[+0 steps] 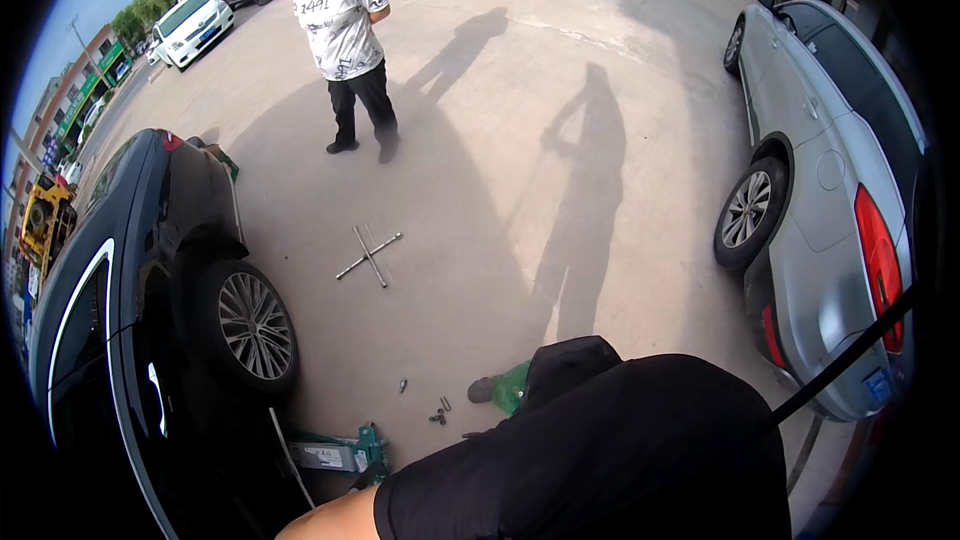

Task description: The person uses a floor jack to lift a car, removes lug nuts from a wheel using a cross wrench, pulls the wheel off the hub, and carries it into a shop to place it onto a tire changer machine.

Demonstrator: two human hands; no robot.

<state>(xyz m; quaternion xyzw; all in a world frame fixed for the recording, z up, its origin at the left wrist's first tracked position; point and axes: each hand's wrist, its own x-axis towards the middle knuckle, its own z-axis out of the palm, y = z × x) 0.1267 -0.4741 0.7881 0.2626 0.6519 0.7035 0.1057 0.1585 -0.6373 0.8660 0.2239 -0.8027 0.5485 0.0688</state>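
Toward the frame's lower left, a green jack (345, 453) sits beside the black car (152, 310); both hands are out of view, grip impossible to tell. Small metal pieces (438, 419) near the shoe (481, 390) could roll underfoot, causing a slip.

On my feed, my black-clad upper body (640, 450) bulks across the lower middle. One bare arm (335, 520) slants down-left from its short sleeve (430, 490); I can't tell which. Both grips are out of sight.
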